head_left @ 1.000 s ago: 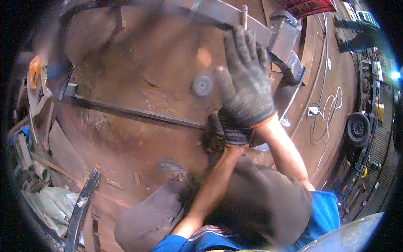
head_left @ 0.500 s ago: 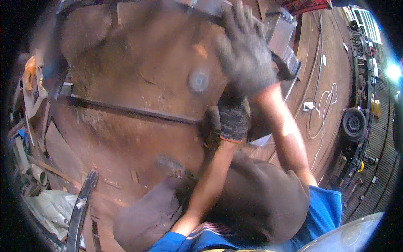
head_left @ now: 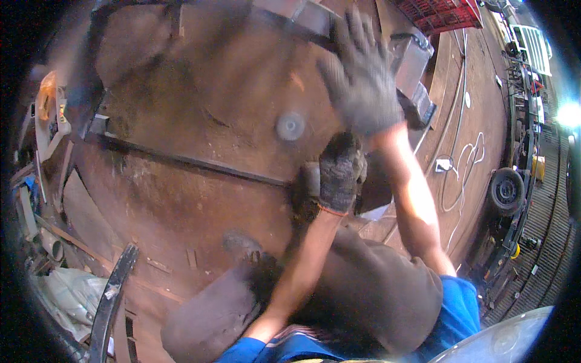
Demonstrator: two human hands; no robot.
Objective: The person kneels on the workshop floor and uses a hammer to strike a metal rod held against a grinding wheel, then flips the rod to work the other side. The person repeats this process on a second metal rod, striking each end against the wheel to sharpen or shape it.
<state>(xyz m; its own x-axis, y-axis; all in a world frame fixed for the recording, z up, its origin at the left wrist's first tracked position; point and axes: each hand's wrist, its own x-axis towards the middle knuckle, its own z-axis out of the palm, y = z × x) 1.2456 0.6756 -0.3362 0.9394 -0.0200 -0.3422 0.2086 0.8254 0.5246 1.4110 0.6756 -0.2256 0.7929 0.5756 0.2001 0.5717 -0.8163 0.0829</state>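
My right hand (head_left: 366, 78), in a grey work glove, is raised with its fingers spread and holds nothing. It is slightly blurred and hangs in front of dark metal box-section pieces (head_left: 414, 69). Below it my left hand (head_left: 340, 175), in a dark knitted glove with an orange cuff edge, is closed. What it grips, if anything, is hidden by the glove and shadow. Just left of that hand is the end of a long dark metal bar (head_left: 200, 162) lying across the brown floor. A grey round disc (head_left: 290, 126) with a ringed centre lies beyond the bar.
A red crate (head_left: 439, 15) stands at the far right. Cables and a white socket block (head_left: 443, 165) lie on the floor, near a wheel (head_left: 506, 191). At the left are scrap pieces, a plastic sheet (head_left: 72, 296) and a curved dark metal bar (head_left: 115, 296).
My right hand has moved up and away from my left hand, so a gap shows between them. The left hand stays low and closed. The whole view has shifted slightly.
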